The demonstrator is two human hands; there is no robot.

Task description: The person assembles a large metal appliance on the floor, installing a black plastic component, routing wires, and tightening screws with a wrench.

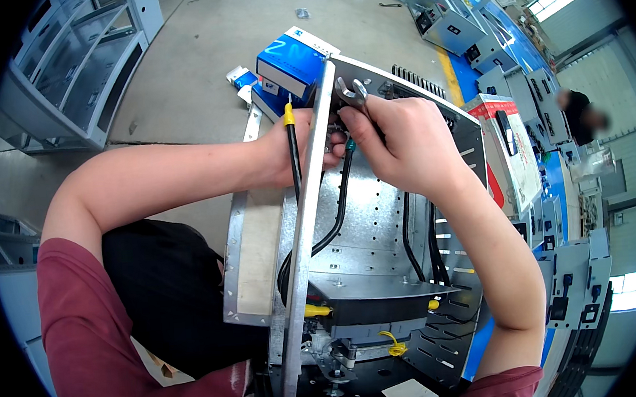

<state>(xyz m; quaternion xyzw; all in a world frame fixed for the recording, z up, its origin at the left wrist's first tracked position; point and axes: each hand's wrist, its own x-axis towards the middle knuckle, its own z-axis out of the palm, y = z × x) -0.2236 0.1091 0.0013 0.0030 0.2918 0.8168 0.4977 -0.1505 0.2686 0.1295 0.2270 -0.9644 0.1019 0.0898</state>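
Note:
My right hand (416, 141) is closed around an open-end wrench (353, 93), its jaw pointing up past my thumb, at the far end of an open metal cabinet (378, 220). Across the cabinet's left edge rail (315, 176) reaches my left hand (278, 157), partly hidden by it. Its curled fingertips show just inside the rail, below the wrench, beside a black cable with a green sleeve (350, 146); what they pinch is too small to make out. Near the left wrist, another black cable stands upright with a yellow sleeve (289, 116) at its end.
Blue and white boxes (290, 64) sit beyond the rail. Inside the cabinet's near part is a grey and black unit (377, 312) with yellow sleeves. A red and white carton (510, 155) stands at the right. A metal frame (80, 67) is at the far left; another person (581, 115) is far right.

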